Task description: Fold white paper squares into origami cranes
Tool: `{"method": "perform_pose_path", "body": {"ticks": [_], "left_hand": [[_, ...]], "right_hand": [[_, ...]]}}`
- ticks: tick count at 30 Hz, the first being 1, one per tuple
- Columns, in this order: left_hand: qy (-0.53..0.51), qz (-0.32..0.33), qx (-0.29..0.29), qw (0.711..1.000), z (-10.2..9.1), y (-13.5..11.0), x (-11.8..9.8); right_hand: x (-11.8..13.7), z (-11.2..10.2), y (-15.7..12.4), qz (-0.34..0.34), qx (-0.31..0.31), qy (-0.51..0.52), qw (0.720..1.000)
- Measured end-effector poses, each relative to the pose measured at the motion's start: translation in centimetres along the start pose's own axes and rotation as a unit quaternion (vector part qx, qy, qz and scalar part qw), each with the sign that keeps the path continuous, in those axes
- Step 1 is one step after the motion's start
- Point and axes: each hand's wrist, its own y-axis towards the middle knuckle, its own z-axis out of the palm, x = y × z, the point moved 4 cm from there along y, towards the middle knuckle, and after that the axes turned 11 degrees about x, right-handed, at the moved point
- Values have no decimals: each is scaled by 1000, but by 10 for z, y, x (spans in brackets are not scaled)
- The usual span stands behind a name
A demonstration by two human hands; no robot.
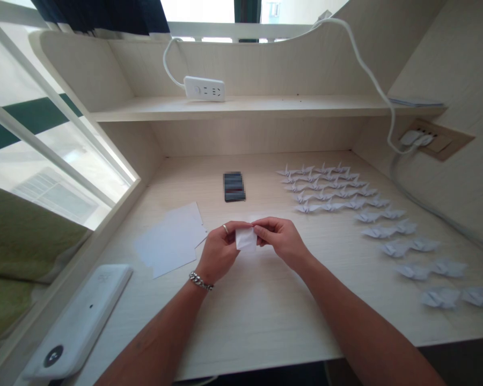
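Note:
Both hands meet over the middle of the wooden desk (265,300) and pinch a small folded piece of white paper (246,238). My left hand (219,252), with a ring and a chain bracelet, grips the paper's left side. My right hand (279,238) pinches its upper right edge with fingertips pressed together. A loose stack of white paper sheets (169,241) lies just left of my left hand. Several folded white paper cranes (338,187) stand in rows on the right side of the desk.
A phone (234,186) lies flat behind the hands. A white flat device (78,321) rests at the desk's front left edge. A power strip (204,88) sits on the shelf above, its cable running to a wall socket (426,140) at the right.

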Motion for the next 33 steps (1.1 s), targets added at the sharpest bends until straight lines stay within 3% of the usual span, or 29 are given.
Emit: {"method": "perform_pose_path", "body": {"ticks": [10, 14, 17, 21, 24, 28, 33], "left_hand": [[40, -27, -70, 996, -3, -1, -3], [30, -45, -56, 997, 0, 0, 1], [-43, -65, -30, 996, 4, 1, 4], [-119, -91, -14, 989, 7, 2, 9], [-108, -102, -54, 987, 2, 2, 12], [27, -97, -133, 986, -10, 1, 9], [174, -63, -161, 969, -12, -3, 2]], "right_hand": [[-5, 5, 0, 25, 25, 53, 998], [-5, 6, -1, 37, 18, 67, 997], [-6, 5, -1, 38, 2, 64, 997], [-9, 1, 0, 35, -11, 27, 999], [-3, 1, -1, -6, -25, -66, 998], [15, 15, -11, -117, -21, -272, 955], [24, 37, -21, -211, -22, -490, 846]]}}
